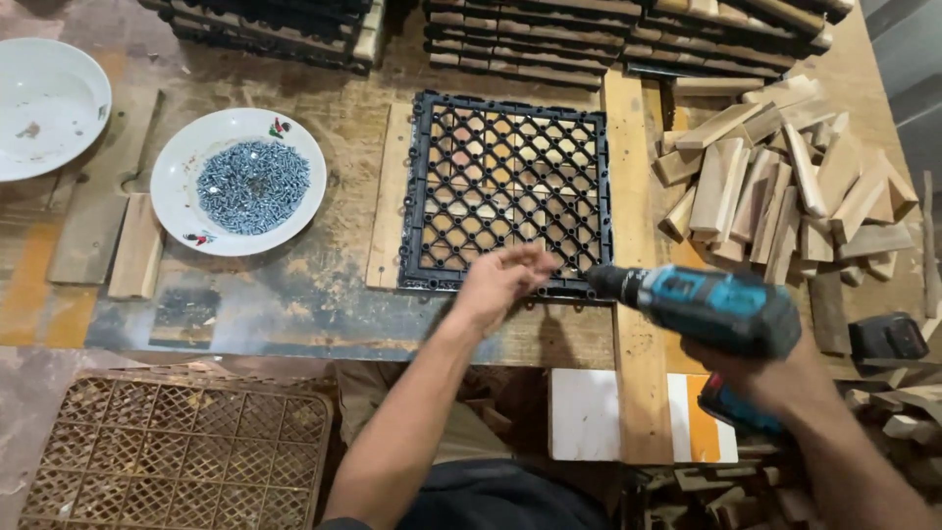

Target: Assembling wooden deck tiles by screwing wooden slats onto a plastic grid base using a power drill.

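Worn workbench (324, 294): black grid tile (502, 191) seated between wooden guide strips (628, 177). Left hand (505, 280) loosely curled, empty, at near edge; right hand (775, 378) gripping blue drill (706, 306), bit leftward.

lighting even and moderately bright, coming from overhead. soft shadows fall under the left hand (505, 280) and the cordless drill (711, 309) onto the worktop (294, 294). that hand shows motion blur. mild glare on the white plate (182, 177). frame edges bend slightly.

Matt black plastic grid (500, 186), rough worn wooden bench (314, 285), glossy white plate (186, 167) of metal screws (252, 185).
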